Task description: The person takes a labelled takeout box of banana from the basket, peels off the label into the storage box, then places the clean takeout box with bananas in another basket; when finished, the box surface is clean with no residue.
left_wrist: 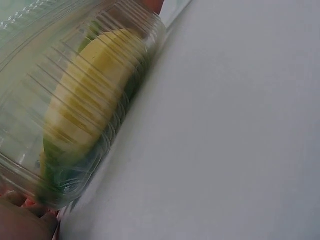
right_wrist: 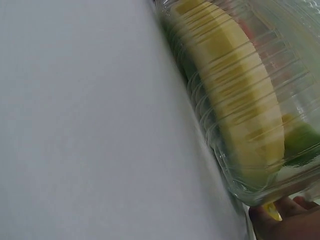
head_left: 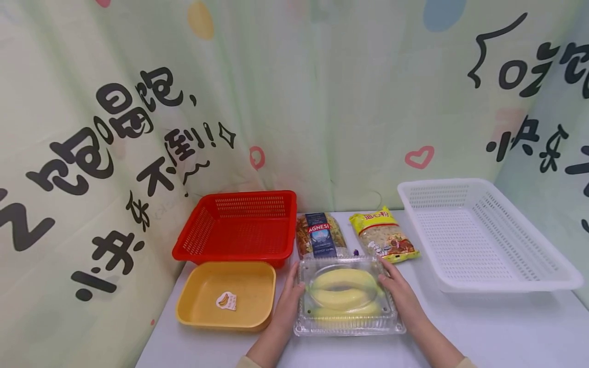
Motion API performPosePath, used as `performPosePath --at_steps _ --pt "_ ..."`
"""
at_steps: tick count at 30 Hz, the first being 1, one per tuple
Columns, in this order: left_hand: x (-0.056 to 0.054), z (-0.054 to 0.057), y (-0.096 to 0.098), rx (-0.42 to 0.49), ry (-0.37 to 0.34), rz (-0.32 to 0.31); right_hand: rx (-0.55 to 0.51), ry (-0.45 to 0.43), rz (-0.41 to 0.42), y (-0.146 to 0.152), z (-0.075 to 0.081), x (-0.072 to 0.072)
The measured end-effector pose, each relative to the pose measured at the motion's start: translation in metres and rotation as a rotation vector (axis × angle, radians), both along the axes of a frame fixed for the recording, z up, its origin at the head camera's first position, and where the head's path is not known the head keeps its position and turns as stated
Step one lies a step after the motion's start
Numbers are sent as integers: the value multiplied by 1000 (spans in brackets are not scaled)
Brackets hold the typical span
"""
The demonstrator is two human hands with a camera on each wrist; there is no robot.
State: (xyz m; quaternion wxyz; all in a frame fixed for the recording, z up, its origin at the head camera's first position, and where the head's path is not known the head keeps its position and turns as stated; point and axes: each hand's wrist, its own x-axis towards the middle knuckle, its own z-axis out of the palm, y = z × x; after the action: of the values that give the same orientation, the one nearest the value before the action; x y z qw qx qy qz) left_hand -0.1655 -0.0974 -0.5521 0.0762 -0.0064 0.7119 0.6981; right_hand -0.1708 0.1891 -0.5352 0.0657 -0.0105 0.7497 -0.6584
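Observation:
A clear plastic clamshell box (head_left: 349, 326) with yellow bananas (head_left: 342, 297) inside is at the front middle of the white table. My left hand (head_left: 288, 301) grips its left side and my right hand (head_left: 400, 291) its right side. Through the ribbed wall in the left wrist view, a banana (left_wrist: 92, 82) shows yellow with green ends. Part of the left hand (left_wrist: 26, 220) appears at the lower corner there. The right wrist view has fingers of the right hand (right_wrist: 287, 220) at the box's bottom edge. Most fingers are hidden behind or under the box.
Behind the box lie an Agnesi pasta bag (head_left: 320, 235) and a yellow-topped food bag (head_left: 384, 235). To the left are a red basket (head_left: 234, 258) and a yellow tray (head_left: 198, 301) with a banana sticker. A white basket (head_left: 511, 286) stands right. A printed curtain (head_left: 359, 128) backs the table.

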Motion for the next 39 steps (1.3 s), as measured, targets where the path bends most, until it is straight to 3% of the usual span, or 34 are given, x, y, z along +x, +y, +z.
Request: performPosePath --at_steps 6,14,26,33,39 --pt "-1 1 0 26 -1 -4 -13 24 -12 -1 3 1" --pt "1 13 1 53 13 7 -23 49 -44 -1 14 4" --pt "-4 46 -2 30 15 -26 -42 23 -40 -1 41 3" --pt "-9 62 -8 16 30 -5 -67 25 -34 -7 62 -2" --pt "-15 77 -17 90 10 9 -61 44 -43 -19 79 -13"
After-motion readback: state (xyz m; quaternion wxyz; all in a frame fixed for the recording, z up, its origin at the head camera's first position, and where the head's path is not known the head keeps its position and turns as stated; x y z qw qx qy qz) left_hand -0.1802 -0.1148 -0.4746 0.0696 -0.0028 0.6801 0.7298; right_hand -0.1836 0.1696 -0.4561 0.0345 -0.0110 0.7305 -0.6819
